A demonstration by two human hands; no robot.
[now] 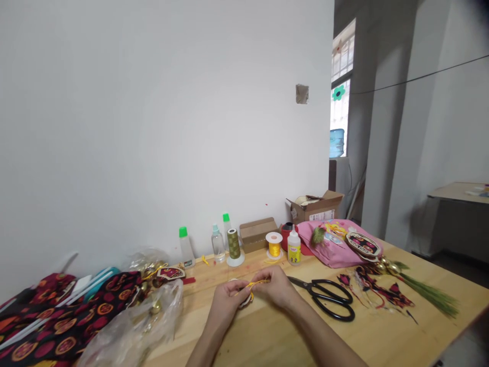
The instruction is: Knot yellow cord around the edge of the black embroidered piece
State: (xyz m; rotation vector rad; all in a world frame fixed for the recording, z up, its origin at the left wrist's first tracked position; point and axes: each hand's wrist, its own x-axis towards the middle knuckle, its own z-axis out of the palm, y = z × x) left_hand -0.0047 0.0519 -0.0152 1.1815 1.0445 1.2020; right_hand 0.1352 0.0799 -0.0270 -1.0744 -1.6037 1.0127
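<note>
My left hand [228,297] and my right hand [275,286] meet over the wooden table [382,336], both pinched on a thin yellow cord [255,283] stretched between them. A small flat ornament [246,300] hangs from the cord under my left fingers. Black scissors [328,294] lie just right of my right hand. A spool of yellow cord [274,245] stands behind my hands.
Patterned red and black fabric [72,316] and a clear plastic bag [141,326] lie at left. Along the wall stand small bottles [186,248], an olive thread cone [234,244], a glue bottle [294,248], cardboard boxes [260,233] and a pink bag [332,242]. Decorated pieces and green stalks [428,293] lie at right.
</note>
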